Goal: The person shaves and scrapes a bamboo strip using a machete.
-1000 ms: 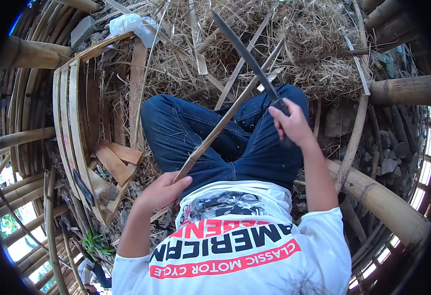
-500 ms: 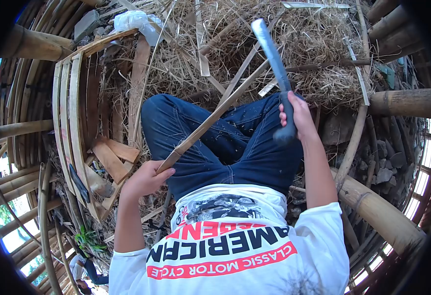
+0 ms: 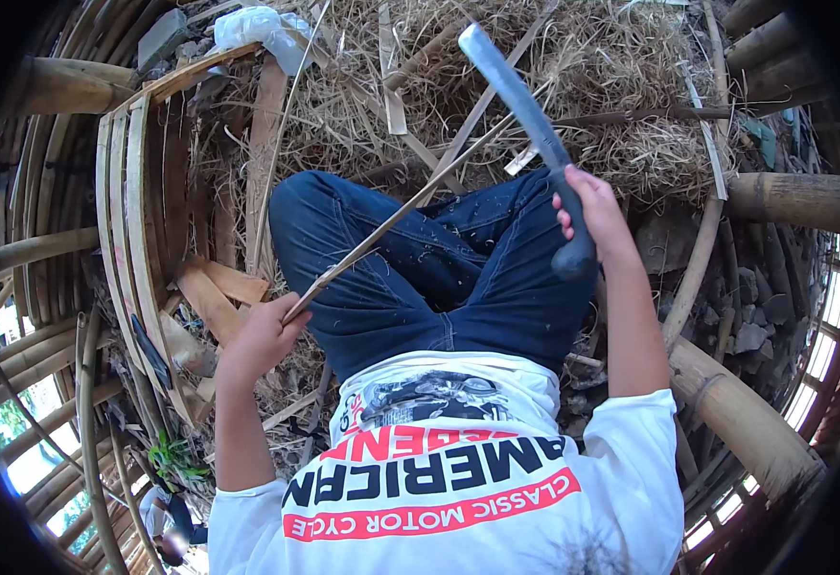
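Rough ground (image 3: 235, 134) is bearing heaped shavings (image 3: 631, 57), with split bamboo slats (image 3: 396, 113) lying among them; grey stones (image 3: 750, 337) are resting rightward.

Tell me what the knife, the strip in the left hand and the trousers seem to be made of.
Knife: blade likely steel, grey and smooth-looking, with a bright shine near the tip; the black handle could be plastic or rubber.
Strip: probably bamboo, tan and seemingly bare, with lengthwise streaks; wood is possible.
Trousers: likely denim, dark blue, with light seam stitching.
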A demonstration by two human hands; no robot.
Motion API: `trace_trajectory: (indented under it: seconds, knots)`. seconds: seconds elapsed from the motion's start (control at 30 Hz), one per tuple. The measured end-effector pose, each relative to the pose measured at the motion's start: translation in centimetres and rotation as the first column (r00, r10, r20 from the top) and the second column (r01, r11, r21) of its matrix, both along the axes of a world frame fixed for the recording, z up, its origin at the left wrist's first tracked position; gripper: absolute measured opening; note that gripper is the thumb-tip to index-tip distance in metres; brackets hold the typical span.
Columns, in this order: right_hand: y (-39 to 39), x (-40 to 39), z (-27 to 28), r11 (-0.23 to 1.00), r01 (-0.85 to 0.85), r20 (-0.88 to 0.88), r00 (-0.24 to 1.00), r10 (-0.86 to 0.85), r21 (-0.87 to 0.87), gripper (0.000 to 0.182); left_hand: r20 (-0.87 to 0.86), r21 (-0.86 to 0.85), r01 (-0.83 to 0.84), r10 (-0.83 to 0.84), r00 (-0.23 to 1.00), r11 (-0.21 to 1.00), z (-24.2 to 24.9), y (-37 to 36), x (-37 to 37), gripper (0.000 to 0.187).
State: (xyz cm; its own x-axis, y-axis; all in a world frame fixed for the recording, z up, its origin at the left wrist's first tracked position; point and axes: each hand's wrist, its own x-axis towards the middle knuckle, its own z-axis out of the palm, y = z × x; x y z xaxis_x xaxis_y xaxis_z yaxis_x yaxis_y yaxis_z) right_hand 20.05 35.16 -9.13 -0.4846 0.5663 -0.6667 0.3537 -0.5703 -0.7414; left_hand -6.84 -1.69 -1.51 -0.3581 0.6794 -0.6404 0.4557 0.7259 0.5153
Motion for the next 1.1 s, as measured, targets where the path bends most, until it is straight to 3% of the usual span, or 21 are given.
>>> trace_trajectory:
  seconds: [0.07,0.13,0.27,0.33,0.47,0.67,0.8,0.87,0.93,1.03,1.1]
  knots:
    - [0.3,0.0,-2.0,1.0,0.0,-0.037,0.999,0.001,0.019,0.033,-0.04,-0.012,0.005,-0.005,0.999,1.0,0.2,0.5,0.5,0.022]
    - [-0.5,-1.2,-2.3,0.98,0.196,-0.058,0.979,-0.197,-0.015,0.033,-0.087,-0.01,0.017,-0.018,0.996,1.0,0.3,0.7,0.5,0.023]
    - [-2.9,-1.0,-1.1,0.999,-0.008,-0.079,0.997,0.004,-0.049,0.034,-0.053,-0.035,0.034,-0.036,0.998,0.999,-0.5,0.3,-0.4,0.019]
    - [-2.4,-0.9,-1.1,1.0,-0.007,-0.079,0.997,0.007,0.002,0.035,-0.031,-0.069,0.033,-0.035,0.999,0.997,-0.6,0.2,-0.5,0.023]
    - [-1.7,-2.1,-3.7,0.976,0.214,-0.096,0.973,-0.21,0.031,0.033,-0.046,-0.049,0.041,-0.043,0.998,0.998,-0.8,0.1,-0.3,0.023]
    - [-1.4,-0.6,-3.0,0.995,0.089,-0.097,0.992,-0.085,0.04,0.034,0.018,-0.03,0.043,-0.042,0.999,0.999,-0.6,-0.6,-1.2,0.021]
    - [-2.5,-2.2,-3.4,0.979,0.205,-0.104,0.974,-0.203,0.003,0.035,-0.006,-0.11,0.034,-0.035,0.999,0.993,-0.4,0.2,-0.8,0.021]
    - [-3.9,-2.1,-2.4,0.997,0.071,-0.109,0.992,-0.069,0.017,0.033,-0.005,-0.095,0.025,-0.026,1.0,0.995,-0.4,-0.1,-1.1,0.022]
    - [-3.4,-1.6,-1.8,0.998,0.055,-0.114,0.992,-0.056,-0.006,0.033,0.004,-0.095,0.018,-0.018,1.0,0.995,-0.3,0.0,-1.2,0.022]
    - [-3.0,-1.8,-3.2,0.986,0.166,-0.159,0.973,-0.165,-0.01,0.032,0.003,-0.078,0.028,-0.028,1.0,0.997,0.0,0.2,-0.6,0.022]
    - [-4.7,-2.4,-2.4,0.992,0.124,-0.133,0.983,-0.125,-0.014,0.032,-0.002,-0.127,0.006,-0.007,1.0,0.992,0.0,0.8,-0.6,0.023]
